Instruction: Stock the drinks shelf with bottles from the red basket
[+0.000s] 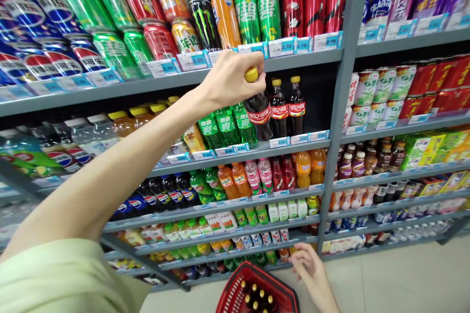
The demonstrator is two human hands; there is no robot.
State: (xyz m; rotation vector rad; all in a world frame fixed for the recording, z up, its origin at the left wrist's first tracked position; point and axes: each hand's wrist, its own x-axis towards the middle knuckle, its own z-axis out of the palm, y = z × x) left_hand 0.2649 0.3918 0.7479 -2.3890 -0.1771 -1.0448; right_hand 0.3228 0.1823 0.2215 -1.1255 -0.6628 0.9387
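Note:
My left hand (235,76) reaches up to the upper middle shelf, its fingers wrapped round the yellow-capped top of a cola bottle (259,115). The bottle has a red label and tilts slightly at the shelf's front; whether its base touches the shelf cannot be told. Two more cola bottles (279,110) stand just to its right, and green soda bottles (224,126) are on its left. Low down, my right hand (307,265) is held with fingers loosely apart and nothing in them. It is beside a red shopping basket (235,281) that contains several dark bottles with gold caps (257,298).
Drink cans (251,14) line the shelf above my left hand. A grey upright post (340,88) separates this shelving from the right-hand bay. Shelf edges with price tags (281,48) jut out at several heights. Pale floor tiles (385,279) lie below.

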